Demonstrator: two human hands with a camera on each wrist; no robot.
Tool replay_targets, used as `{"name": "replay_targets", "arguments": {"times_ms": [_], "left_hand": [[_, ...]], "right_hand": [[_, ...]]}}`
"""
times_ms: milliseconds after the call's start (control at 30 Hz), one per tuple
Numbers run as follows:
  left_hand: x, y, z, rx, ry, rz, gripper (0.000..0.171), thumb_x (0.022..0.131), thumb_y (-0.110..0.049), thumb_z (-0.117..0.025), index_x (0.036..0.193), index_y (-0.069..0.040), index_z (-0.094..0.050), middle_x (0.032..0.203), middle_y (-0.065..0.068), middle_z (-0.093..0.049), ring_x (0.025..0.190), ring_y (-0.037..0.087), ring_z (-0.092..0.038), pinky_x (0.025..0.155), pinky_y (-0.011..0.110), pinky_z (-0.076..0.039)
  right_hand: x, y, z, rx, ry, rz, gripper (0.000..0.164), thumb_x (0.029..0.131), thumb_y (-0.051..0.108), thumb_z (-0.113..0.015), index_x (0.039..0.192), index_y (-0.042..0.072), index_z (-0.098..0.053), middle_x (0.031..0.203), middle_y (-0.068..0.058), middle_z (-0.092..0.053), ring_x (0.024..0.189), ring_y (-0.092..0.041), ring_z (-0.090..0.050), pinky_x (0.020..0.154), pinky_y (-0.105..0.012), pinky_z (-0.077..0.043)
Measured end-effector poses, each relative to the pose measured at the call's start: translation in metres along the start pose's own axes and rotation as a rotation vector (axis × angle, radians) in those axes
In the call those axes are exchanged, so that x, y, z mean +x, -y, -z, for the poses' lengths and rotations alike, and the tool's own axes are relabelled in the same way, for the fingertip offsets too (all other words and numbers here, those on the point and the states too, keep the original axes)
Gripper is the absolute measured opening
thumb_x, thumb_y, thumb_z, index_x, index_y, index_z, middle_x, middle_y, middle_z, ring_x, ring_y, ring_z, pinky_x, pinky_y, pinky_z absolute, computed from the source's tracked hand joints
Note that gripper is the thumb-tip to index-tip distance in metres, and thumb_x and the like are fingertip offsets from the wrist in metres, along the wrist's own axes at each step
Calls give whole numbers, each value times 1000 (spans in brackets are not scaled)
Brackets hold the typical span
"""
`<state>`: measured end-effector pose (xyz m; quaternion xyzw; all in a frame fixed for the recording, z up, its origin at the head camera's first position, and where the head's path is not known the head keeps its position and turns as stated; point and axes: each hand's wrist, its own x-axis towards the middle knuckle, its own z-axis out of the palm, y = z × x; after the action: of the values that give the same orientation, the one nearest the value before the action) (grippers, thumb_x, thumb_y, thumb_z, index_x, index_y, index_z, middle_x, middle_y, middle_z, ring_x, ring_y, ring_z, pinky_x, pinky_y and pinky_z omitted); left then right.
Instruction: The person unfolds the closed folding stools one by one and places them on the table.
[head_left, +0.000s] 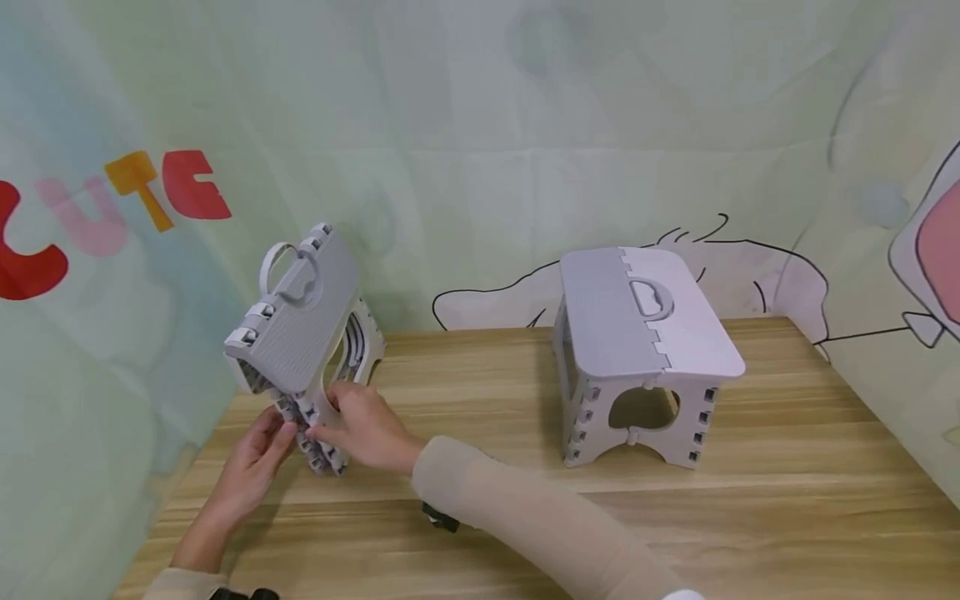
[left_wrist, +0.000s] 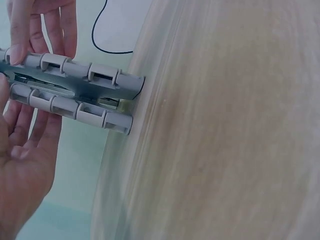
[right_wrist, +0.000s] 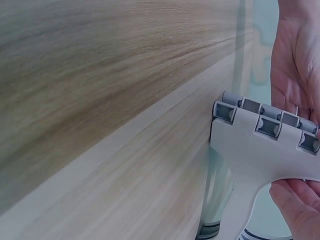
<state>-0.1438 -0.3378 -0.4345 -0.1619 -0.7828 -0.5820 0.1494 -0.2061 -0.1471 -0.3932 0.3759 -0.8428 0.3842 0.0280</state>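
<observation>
A grey and white folding step stool (head_left: 318, 312) stands partly folded at the table's left, its top bent into a ridge with the carry handle raised. My left hand (head_left: 251, 458) holds the near left leg edge, thumb in front and fingers behind. Reaching across, my right hand (head_left: 371, 429) grips the right leg panel by its oval opening. In the left wrist view two hinged leg edges (left_wrist: 75, 110) lie close together, a narrow gap between them. The right wrist view shows the white leg panel (right_wrist: 250, 155) with my right fingers (right_wrist: 300, 205) at its opening.
A second folding stool (head_left: 648, 321), fully unfolded, stands upright on the right of the wooden table (head_left: 465, 383). Behind and beside the table hangs a printed cloth (head_left: 465, 167) with letters and drawings.
</observation>
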Motion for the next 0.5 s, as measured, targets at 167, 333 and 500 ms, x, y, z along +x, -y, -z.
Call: {"name": "replay_targets", "arguments": {"times_ms": [167,333,500], "left_hand": [[-1,-1,0,-3,-7,-12,40,105,5,-40,132,-22,-52,123,-20,-60,113,-7,-56,92,10,-45],[-1,1,-2,-7,-22,-15,40,103,7,-42,131,-19,-53,122,-20,-61,111,-6,-57,91,9,-46],[0,0,-2,48,-16,-4,36,104,5,-42,134,-12,-52,123,-23,-59,112,-8,-55,91,8,-45]], "right_hand": [[-4,-2,3,-4,11,-1,28,91,30,-76,106,10,-63,92,9,-60,78,3,-50,63,-6,-40],[-8,-4,7,-12,20,3,28,92,31,-75,106,11,-62,92,9,-58,77,2,-49,62,-6,-39],[-10,-7,11,11,18,1,29,91,30,-75,108,10,-62,94,7,-61,79,2,-51,64,-7,-40]]}}
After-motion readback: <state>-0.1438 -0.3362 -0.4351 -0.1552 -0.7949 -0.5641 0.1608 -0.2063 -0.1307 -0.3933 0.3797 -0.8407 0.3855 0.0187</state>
